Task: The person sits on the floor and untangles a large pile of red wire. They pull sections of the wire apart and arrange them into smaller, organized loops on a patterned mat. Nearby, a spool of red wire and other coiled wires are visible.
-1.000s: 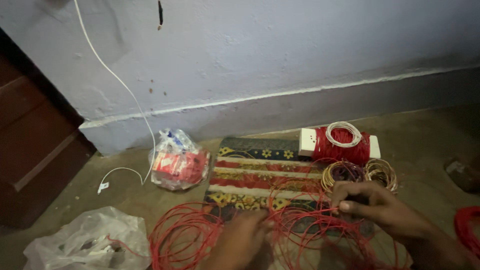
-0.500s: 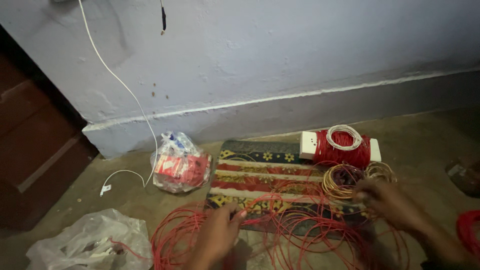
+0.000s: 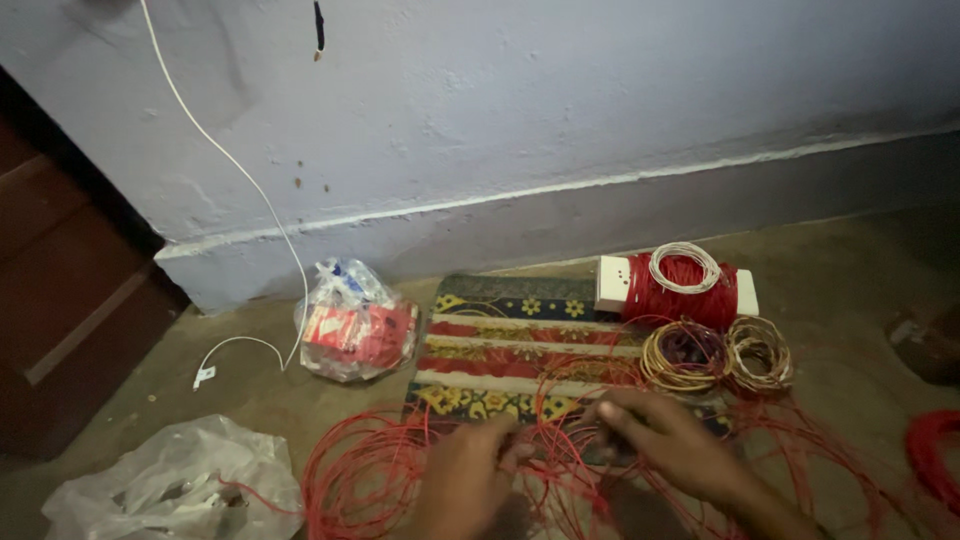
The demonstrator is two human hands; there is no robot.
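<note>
Both of my hands work in a loose tangle of red wire (image 3: 370, 480) spread over the floor and a patterned mat (image 3: 520, 345). My left hand (image 3: 465, 480) pinches strands of the wire near the mat's front edge. My right hand (image 3: 670, 440) grips strands just to its right, fingertips close to the left hand's. Behind them, a white block wound with red wire (image 3: 680, 290) carries a small white coil (image 3: 684, 266) on top. Two yellowish wire coils (image 3: 715, 355) lie beside it on the mat.
A clear bag with red packets (image 3: 355, 325) sits left of the mat. A crumpled plastic bag (image 3: 170, 490) lies at the bottom left. A white cable (image 3: 235, 180) hangs down the wall to the floor. A dark wooden door (image 3: 60, 290) stands left. More red wire (image 3: 935, 460) lies far right.
My hands have come together over the tangle, the right hand moving left from the coils, and both now pinch red strands. The view has shifted slightly.
</note>
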